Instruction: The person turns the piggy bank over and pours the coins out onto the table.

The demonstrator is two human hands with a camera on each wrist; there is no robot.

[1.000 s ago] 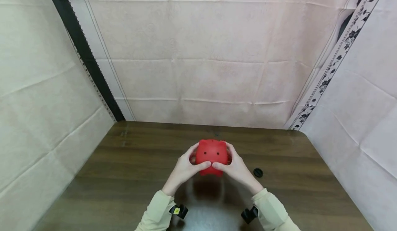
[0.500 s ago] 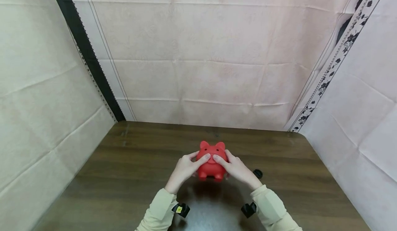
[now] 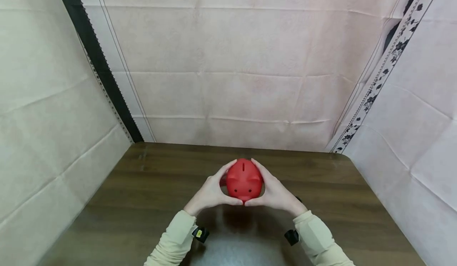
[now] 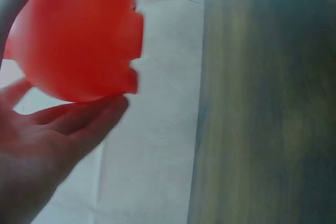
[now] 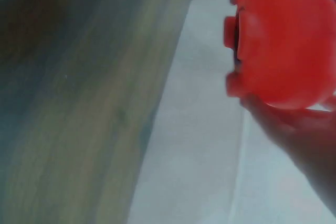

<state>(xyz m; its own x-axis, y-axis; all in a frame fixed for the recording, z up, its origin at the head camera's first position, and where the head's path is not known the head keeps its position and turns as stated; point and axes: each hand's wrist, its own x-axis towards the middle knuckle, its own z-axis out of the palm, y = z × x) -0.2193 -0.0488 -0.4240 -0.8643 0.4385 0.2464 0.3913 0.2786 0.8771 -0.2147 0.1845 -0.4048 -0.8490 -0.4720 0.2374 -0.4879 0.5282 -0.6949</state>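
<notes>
A red piggy bank [image 3: 244, 178] is held up over the table between both hands, its coin slot and its face turned toward the head camera. My left hand [image 3: 211, 192] grips its left side, thumb at the snout and fingers curving around the far side. On the other side my right hand [image 3: 277, 192] mirrors that grip. In the left wrist view the rounded body of the piggy bank [image 4: 84, 35] sits above the fingers, its stubby feet pointing right. The right wrist view shows the piggy bank [image 5: 286, 40] with its feet to the left and a dark opening at the belly.
A small black round cap [image 3: 298, 199] lies on the wooden table [image 3: 150, 202], mostly hidden behind my right wrist. White cloth walls [image 3: 232, 60] enclose the table at the back and both sides. Black wrist cameras [image 3: 200, 234] are strapped at the sleeves.
The piggy bank first tilts back to show its face and feet, then tips forward so its slotted top shows. Both hands turn with it. The black cap becomes mostly covered by the right wrist.
</notes>
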